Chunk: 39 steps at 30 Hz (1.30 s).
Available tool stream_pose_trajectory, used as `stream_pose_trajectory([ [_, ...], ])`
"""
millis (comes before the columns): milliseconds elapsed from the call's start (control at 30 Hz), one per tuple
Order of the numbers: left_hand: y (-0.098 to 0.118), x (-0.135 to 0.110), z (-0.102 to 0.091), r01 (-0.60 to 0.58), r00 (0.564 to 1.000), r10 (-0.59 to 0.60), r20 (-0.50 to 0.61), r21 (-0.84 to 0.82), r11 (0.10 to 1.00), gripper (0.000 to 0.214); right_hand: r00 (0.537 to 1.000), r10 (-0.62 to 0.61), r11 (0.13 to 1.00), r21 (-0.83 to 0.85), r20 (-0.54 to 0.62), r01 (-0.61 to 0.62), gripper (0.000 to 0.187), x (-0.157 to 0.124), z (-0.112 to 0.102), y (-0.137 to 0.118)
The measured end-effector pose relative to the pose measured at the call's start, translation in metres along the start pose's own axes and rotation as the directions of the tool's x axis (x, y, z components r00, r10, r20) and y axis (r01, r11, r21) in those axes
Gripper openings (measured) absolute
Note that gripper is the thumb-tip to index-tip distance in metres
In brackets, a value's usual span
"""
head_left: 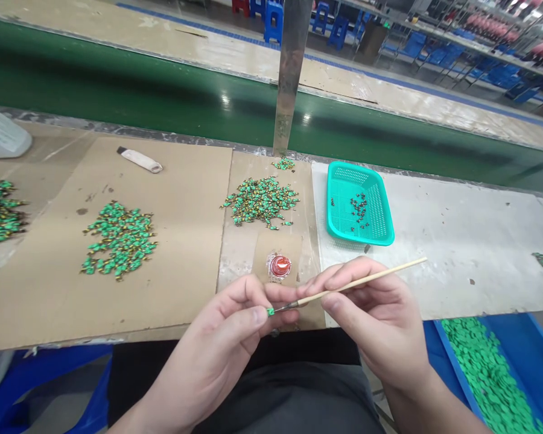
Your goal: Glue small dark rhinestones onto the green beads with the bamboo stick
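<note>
My left hand (235, 319) pinches a tiny green figure (270, 311) between thumb and fingertips; most of the piece is hidden. In my right hand (375, 313) is a thin paintbrush (366, 278) with a pale wooden handle, its tip at the green piece. Just beyond my fingers, a small round dish of red paint (280, 266) sits on a cardboard square. Behind it lies a heap of small green, gold and dark pieces (262, 202). A turquoise perforated basket (361, 235) holds several small dark pieces.
More piles of green pieces lie on the left (120, 238) and far left (0, 211). A pale-handled tool (140, 160) rests on the cardboard. A metal post (289, 78) rises at the table's back edge. Below right, a blue tray (525, 343) contains many green pieces.
</note>
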<state>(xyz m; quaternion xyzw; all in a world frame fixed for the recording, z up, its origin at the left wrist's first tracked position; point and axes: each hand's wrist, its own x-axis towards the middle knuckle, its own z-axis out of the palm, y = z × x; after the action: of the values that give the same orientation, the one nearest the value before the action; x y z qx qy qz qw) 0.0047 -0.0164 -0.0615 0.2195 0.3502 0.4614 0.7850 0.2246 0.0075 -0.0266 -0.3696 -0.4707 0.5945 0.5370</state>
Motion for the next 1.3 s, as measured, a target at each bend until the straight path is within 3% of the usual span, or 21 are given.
stream_pose_trajectory([
  [233, -0.001, 0.003, 0.001, -0.006, 1.000, 0.006, -0.005, 0.010, 1.000, 0.025, 0.999, -0.042, 0.998, -0.055, -0.007, 0.042, 0.008, -0.002, -0.001, 0.001],
  [333, 0.000, 0.004, 0.002, -0.012, 1.000, 0.012, 0.009, 0.008, 1.000, 0.026, 0.995, -0.101, 0.982, -0.160, -0.006, 0.099, 0.013, -0.005, -0.003, 0.000],
  [533, -0.001, 0.004, 0.004, -0.023, 1.000, 0.023, -0.003, 0.009, 1.000, 0.026, 0.972, -0.201, 0.931, -0.286, 0.124, 0.228, 0.031, -0.008, -0.008, -0.005],
  [900, 0.001, 0.000, 0.006, -0.049, 0.999, 0.050, -0.017, 0.067, 0.997, 0.030, 0.956, -0.233, 0.886, -0.366, 0.178, 0.284, 0.032, -0.010, -0.006, -0.012],
  [1067, 0.000, -0.002, 0.007, -0.086, 0.996, 0.088, -0.020, 0.075, 0.993, 0.026, 0.924, -0.294, 0.826, -0.421, 0.245, 0.375, 0.032, -0.008, -0.003, -0.016],
  [1300, 0.000, -0.001, 0.006, -0.073, 0.996, 0.074, 0.043, -0.009, 0.997, 0.021, 0.949, -0.264, 0.873, -0.376, 0.174, 0.311, 0.032, -0.010, -0.005, -0.012],
])
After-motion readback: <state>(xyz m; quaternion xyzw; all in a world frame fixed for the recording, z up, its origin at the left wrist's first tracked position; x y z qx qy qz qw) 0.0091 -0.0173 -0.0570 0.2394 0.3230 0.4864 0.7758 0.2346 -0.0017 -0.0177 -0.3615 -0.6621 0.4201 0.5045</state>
